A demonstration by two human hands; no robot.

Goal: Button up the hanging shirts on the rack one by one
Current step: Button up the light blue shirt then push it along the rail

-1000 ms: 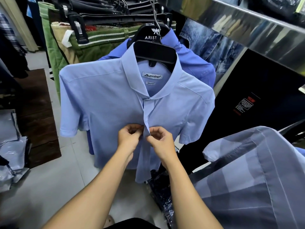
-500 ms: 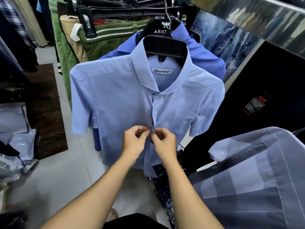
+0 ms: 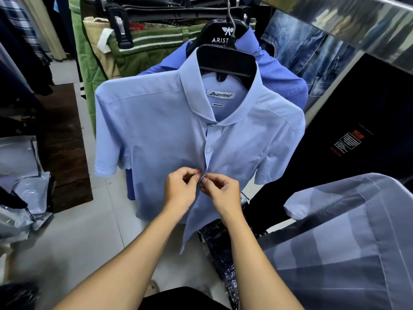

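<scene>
I've got both grips pinching the light blue shirt (image 3: 156,135) placket below the collar: left hand (image 3: 181,191), right hand (image 3: 223,193).

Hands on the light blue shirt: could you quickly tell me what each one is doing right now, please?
Left hand: pinches the placket edge of the light blue shirt.
Right hand: pinches the same placket from the other side.

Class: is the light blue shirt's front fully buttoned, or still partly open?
Partly open. The light blue shirt is closed above the hands; its front edge hangs loose below them.
</scene>
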